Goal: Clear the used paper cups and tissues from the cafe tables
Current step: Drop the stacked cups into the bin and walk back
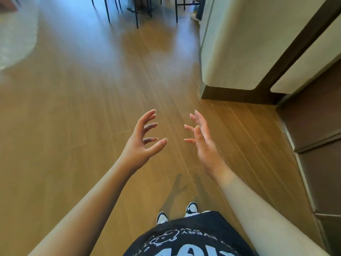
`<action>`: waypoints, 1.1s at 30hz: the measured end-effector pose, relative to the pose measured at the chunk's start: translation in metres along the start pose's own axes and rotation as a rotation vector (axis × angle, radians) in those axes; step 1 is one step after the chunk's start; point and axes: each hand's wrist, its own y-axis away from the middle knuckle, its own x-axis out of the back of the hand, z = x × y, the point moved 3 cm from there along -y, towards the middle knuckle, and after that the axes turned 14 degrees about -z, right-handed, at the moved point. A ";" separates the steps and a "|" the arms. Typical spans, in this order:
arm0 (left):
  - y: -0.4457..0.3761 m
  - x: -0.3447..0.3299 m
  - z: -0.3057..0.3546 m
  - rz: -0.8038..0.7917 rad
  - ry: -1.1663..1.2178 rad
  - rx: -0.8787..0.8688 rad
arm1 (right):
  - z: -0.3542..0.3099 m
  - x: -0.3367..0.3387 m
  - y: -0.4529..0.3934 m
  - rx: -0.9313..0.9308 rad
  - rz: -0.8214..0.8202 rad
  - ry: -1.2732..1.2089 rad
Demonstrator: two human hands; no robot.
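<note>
— No cups or tissues are seen; the left hand and right hand are held spread and empty above the floor.

— Paper cups (light, crushable) should be taken gently round the wall; tissues pinched.

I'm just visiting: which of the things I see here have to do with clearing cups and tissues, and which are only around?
Belongs to the job:
- left hand, open and empty
- right hand, open and empty
- no cups or tissues are in view

Just around:
- wooden floor
- dark chair legs far ahead
- cream counter on the right
- brown cabinet
- person's sneakers
</note>
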 end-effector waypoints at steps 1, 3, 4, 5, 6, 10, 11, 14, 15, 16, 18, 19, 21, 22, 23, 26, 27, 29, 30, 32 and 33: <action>0.001 0.014 -0.003 0.033 0.000 0.006 | -0.003 -0.007 -0.013 0.010 -0.034 -0.006; 0.001 0.041 -0.009 0.101 0.003 0.018 | -0.007 -0.019 -0.040 0.029 -0.094 -0.030; -0.002 0.055 -0.011 0.133 0.002 0.022 | -0.009 -0.024 -0.054 0.036 -0.123 -0.039; -0.005 0.067 -0.013 0.162 0.000 0.028 | -0.010 -0.028 -0.068 0.037 -0.150 -0.047; -0.009 0.079 -0.015 0.187 -0.002 0.035 | -0.011 -0.032 -0.082 0.036 -0.172 -0.052; -0.042 0.118 -0.018 0.268 -0.022 0.045 | -0.014 -0.041 -0.147 0.061 -0.245 -0.068; -0.050 0.127 -0.018 0.292 -0.021 0.053 | -0.017 -0.042 -0.164 0.066 -0.267 -0.071; -0.073 0.154 -0.017 0.368 -0.016 0.061 | -0.029 -0.043 -0.213 0.101 -0.332 -0.088; -0.078 0.163 -0.017 0.389 -0.013 0.068 | -0.033 -0.045 -0.229 0.109 -0.352 -0.094; -0.083 0.171 -0.018 0.412 -0.014 0.071 | -0.037 -0.047 -0.244 0.118 -0.374 -0.094; -0.089 0.189 -0.019 0.447 -0.017 0.076 | -0.047 -0.054 -0.271 0.132 -0.420 -0.096; -0.091 0.199 -0.021 0.466 -0.011 0.080 | -0.051 -0.059 -0.285 0.132 -0.438 -0.099; -0.092 0.221 -0.025 0.512 0.006 0.086 | -0.060 -0.072 -0.310 0.138 -0.468 -0.105; -0.091 0.234 -0.027 0.534 0.007 0.091 | -0.063 -0.081 -0.323 0.139 -0.485 -0.105; -0.090 0.247 -0.030 0.553 0.005 0.098 | -0.067 -0.090 -0.336 0.138 -0.505 -0.101; -0.089 0.287 -0.044 0.605 0.014 0.107 | -0.074 -0.121 -0.375 0.142 -0.560 -0.088; -0.088 0.303 -0.051 0.620 0.021 0.104 | -0.076 -0.133 -0.389 0.144 -0.573 -0.075; -0.089 0.336 -0.062 0.634 0.019 0.103 | -0.082 -0.160 -0.419 0.147 -0.590 -0.067; -0.089 0.353 -0.066 0.637 0.019 0.111 | -0.085 -0.174 -0.433 0.145 -0.594 -0.069; -0.088 0.390 -0.073 0.662 0.015 0.107 | -0.094 -0.202 -0.461 0.152 -0.593 -0.054; -0.088 0.408 -0.076 0.667 0.017 0.105 | -0.098 -0.215 -0.474 0.150 -0.599 -0.046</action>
